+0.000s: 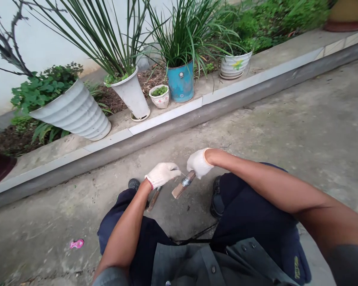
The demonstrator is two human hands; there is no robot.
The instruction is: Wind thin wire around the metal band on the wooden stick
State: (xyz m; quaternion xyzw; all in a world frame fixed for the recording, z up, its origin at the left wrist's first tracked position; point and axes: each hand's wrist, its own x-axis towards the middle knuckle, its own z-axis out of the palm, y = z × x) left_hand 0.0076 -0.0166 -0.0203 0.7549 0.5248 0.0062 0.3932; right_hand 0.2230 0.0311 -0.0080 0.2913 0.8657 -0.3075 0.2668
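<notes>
Both hands wear white knit gloves. My right hand (198, 163) is closed round the upper end of a short wooden stick (179, 191). A coil of thin metal wire (186, 181) is wound about the stick's middle. From the coil a strand runs to my left hand (164, 174), whose thumb and fingertips are pinched together on it. Below the left hand, a second wooden piece (154, 200) shows near the ground, partly hidden by the glove and forearm; its upper part looks dark and metallic.
A raised concrete ledge (167, 117) crosses the scene ahead, bearing a ribbed white pot (77, 111), a tall white pot (131, 95), a small flowered pot (161, 100), a blue bucket (181, 83) and another white pot (235, 65). A pink object (76, 244) lies on the concrete at left.
</notes>
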